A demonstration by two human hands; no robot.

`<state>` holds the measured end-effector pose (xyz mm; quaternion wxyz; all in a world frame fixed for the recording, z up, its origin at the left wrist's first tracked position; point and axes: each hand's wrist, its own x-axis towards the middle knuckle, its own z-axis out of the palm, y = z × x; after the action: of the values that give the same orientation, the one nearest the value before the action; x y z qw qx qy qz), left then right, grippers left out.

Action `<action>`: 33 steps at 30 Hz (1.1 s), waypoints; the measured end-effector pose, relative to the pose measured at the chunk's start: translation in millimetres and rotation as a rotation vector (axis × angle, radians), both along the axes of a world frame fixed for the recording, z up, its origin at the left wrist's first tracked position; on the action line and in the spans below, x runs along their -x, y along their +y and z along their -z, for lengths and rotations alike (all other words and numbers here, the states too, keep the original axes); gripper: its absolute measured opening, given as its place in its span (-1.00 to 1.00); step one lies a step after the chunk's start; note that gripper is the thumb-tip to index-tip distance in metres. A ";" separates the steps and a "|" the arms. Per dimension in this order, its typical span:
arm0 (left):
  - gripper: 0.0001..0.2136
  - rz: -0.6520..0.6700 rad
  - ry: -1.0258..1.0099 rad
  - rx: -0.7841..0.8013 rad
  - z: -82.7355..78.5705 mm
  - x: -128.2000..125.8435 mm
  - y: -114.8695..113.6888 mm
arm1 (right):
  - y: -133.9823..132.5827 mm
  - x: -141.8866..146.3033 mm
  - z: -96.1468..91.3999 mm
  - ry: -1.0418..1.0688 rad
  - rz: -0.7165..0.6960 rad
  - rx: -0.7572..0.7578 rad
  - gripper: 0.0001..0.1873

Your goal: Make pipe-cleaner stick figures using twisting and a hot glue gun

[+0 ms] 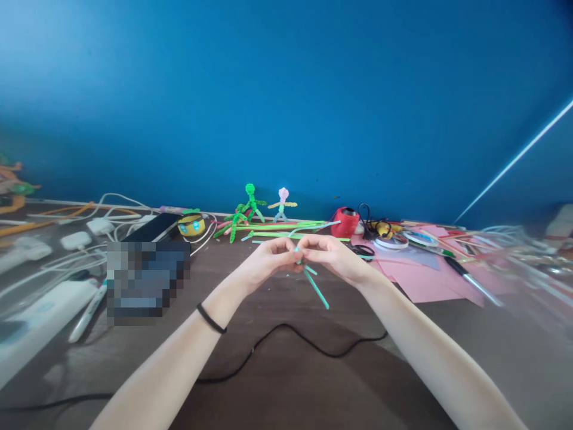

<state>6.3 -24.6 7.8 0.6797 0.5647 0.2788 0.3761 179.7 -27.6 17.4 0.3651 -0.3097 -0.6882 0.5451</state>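
Note:
Both hands meet above the middle of the dark table, fingertips pinched together on a mint-green pipe cleaner. My left hand grips it from the left, and my right hand from the right. A small wound part shows between the fingertips; the rest of it is hidden by them. Loose ends hang down to the right below my right hand. Just behind the hands lie several green pipe cleaners. Against the wall stand a green pipe-cleaner figure and a pink-headed one.
A black cable crosses the table in front. Pink paper sheets, a black-and-silver pen and a red object are to the right. On the left are a white power strip, a marker and white cables. A blue wall rises behind.

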 end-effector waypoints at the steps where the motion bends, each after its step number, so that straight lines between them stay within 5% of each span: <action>1: -0.78 -0.002 0.002 -0.007 1.1 0.2 0.6 | 0.9 0.0 1.4 -0.004 -0.009 0.003 -0.88; 10: -0.79 -0.020 0.044 -0.064 11.4 2.7 6.8 | -0.7 2.0 -2.0 -0.113 0.031 -0.059 -0.83; 20: -0.79 -0.002 -0.038 -0.014 3.7 0.3 2.1 | -2.5 -1.3 -7.7 -0.212 0.016 -0.168 -0.69; 33: -0.81 0.014 -0.058 0.002 8.6 -0.6 2.1 | -0.8 -0.1 -4.4 -0.239 0.023 -0.147 -0.62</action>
<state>6.9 -22.5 -0.8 0.6906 0.5548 0.2552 0.3875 179.9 -28.4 21.8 0.3084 -0.3526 -0.7613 0.4483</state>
